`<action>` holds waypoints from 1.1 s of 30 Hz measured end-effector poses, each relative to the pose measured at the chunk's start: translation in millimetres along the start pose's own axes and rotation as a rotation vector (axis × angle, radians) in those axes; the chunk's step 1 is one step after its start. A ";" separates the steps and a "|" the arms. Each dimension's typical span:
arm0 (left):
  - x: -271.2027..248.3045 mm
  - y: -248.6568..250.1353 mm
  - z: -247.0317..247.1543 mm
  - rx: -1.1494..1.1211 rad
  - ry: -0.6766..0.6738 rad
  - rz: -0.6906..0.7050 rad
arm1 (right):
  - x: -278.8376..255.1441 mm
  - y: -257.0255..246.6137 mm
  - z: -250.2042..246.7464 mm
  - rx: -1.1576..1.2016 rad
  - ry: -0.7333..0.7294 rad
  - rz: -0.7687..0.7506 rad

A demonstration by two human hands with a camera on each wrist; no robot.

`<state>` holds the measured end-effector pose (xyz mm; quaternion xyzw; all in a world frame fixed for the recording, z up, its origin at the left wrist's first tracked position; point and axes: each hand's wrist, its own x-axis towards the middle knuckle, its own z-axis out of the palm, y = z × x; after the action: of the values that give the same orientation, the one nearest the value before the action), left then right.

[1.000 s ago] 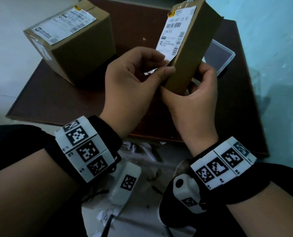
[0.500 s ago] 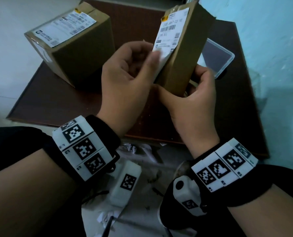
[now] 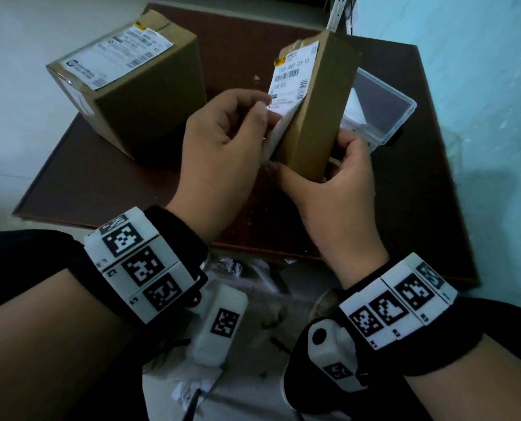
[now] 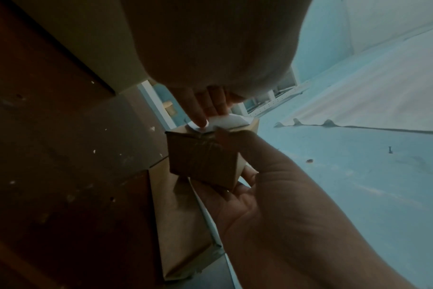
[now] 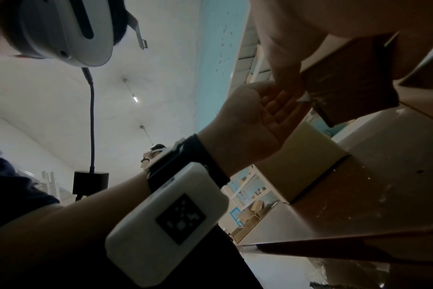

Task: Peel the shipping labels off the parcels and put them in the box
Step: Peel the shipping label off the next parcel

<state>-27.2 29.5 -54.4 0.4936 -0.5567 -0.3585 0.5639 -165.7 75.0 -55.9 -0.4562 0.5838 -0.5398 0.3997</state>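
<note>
- brown table [image 3: 107, 177] under both hands, small white flecks on its top
- big parcel [image 3: 149, 95] sits on the table beyond and to the outer side of the left hand, not touched, its own label [image 3: 119, 56] flat on its top face
- small parcel [image 3: 317, 117] held up off the table between the two hands, standing on end, tilted a bit
- clear plastic box [image 3: 386, 110] on the table just past the right hand, behind the small parcel, something white inside
- right hand [image 3: 341, 202] grips the small parcel's bottom end, thumb on the near side, fingers curled round the far side
- left hand [image 3: 222, 153] fingers curled, thumb and fingertips pinching the lower edge of the shipping label [image 3: 292, 77]
- shipping label's lower part is lifted off the small parcel's face, upper part lies flat on it
</note>
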 end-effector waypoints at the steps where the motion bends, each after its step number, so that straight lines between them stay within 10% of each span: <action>1: -0.8 2.3 -1.4 -0.008 0.005 0.010 | -0.3 -1.0 0.3 0.000 -0.006 0.000; 33: -19.5 35.2 -42.1 0.301 -0.035 0.255 | -29.0 -30.4 5.8 -0.123 -0.156 -0.001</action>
<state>6.7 63.8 -21.6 0.4917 -0.6716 -0.2053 0.5148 -149.4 101.4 -27.0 -0.5206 0.5827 -0.4659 0.4151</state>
